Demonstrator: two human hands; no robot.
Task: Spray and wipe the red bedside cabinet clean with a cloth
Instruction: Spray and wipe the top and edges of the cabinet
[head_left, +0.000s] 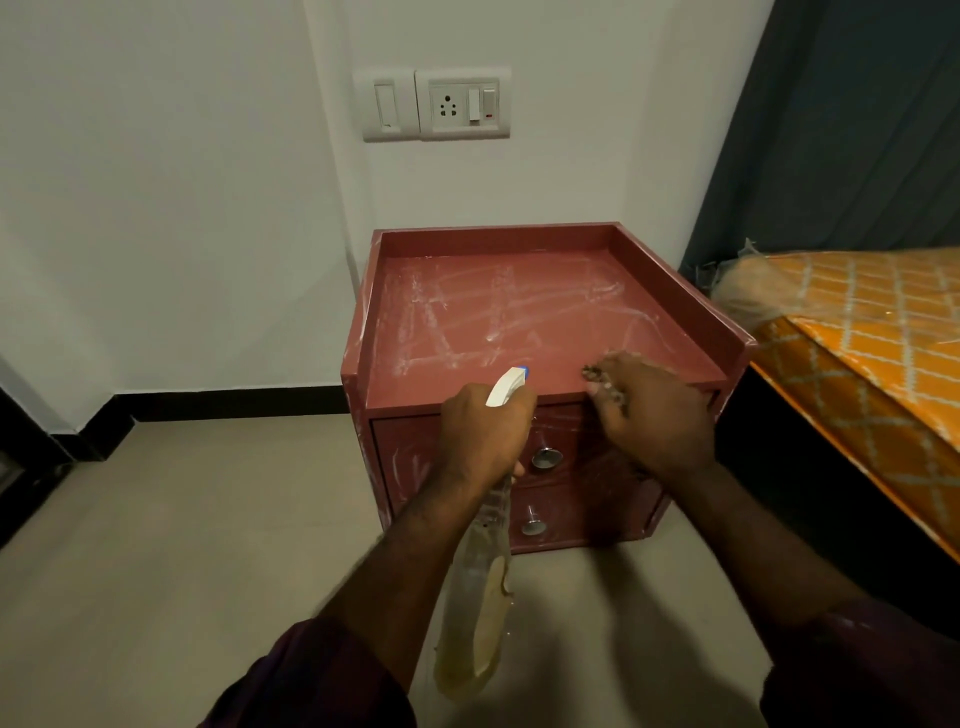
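Aiming spray bottle (480, 587) away, nozzle (511, 383) toward cabinet (519, 312)

There is only one view, from a wide-angle camera worn on the person's head. It looks forward and steeply down from in front of the red bedside cabinet (519, 312), near enough that the cabinet fills mid-frame. The wall (182, 208) with its switch plate (436, 104) lies behind, the floor (208, 519) lies below, and the bed (857, 338) edges in at right.

White wall (182, 208) ahead of me had switch plate (387, 106) and socket (448, 106), black skirting (228, 402) below, orange-patterned bed (872, 322) to my right, dark curtain (841, 130) behind it, beige floor (208, 545).
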